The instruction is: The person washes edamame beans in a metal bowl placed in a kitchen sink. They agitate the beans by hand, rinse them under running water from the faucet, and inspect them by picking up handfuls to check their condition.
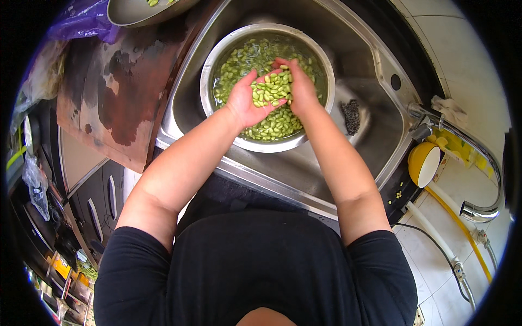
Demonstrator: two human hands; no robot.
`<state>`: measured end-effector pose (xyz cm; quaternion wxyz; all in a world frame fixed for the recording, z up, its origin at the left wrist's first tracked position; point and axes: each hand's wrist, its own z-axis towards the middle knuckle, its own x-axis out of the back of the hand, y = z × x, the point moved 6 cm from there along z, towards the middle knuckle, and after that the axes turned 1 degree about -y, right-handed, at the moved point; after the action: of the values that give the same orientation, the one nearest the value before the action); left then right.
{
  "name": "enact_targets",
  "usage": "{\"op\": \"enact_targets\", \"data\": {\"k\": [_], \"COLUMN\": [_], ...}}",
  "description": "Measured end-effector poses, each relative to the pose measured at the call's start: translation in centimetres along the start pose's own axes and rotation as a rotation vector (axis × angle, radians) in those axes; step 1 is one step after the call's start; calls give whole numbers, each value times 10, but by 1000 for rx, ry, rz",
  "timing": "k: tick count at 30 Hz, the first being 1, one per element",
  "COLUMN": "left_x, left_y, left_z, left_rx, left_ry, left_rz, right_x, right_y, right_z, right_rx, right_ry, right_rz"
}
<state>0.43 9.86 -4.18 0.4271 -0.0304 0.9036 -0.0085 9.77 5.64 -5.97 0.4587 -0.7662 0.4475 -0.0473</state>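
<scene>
Over the sink (361, 54), head view: a metal bowl (205, 81) stood in the basin, with both of the person's forearms reaching across it.
Where the green beans were: most lay in water in the metal bowl (272, 129); a heaped double handful (273, 88) was held up in the palms.
Left hand (244, 104): cupped under and beside the heap, thumb raised, fingers loosely curled.
Right hand (302, 91): cupped against the heap's other side, facing its partner; neither hand pinched or squeezed. Whether they touched beneath the beans could not be told.
Beans done: those in view were loose, with no pods seen among them, and already in water.
Beans left: the bulk remained in the metal bowl, so the handling in water seemed, as a judgement, under way rather than finished.
Bowl water: mostly clear, faintly green, rippled near the far side; the beans showed through it, thickest toward the near side.
Sink beside the bowl: a dark scrubber (351, 117) lay to the right, apart from the metal bowl.
Pan (124, 15), top left: partly cut off by the edge of view; a few green pieces (153, 2) were in it.
Yellow bowl (423, 165), right: tipped on its side near the tap (480, 211), its white inside showing; small green bits (399, 194) lay near it.
</scene>
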Motion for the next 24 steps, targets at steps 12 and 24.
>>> {"op": "enact_targets", "data": {"k": [12, 24], "left_x": [-6, 44], "left_y": [52, 72], "left_z": [-6, 13], "left_rx": [-660, -701], "left_ry": [160, 596], "left_rz": [1079, 1359], "right_x": [34, 69], "right_y": [-30, 18], "right_z": [-4, 12], "right_rx": [158, -128], "right_ry": [87, 244], "right_rz": [-520, -140]}}
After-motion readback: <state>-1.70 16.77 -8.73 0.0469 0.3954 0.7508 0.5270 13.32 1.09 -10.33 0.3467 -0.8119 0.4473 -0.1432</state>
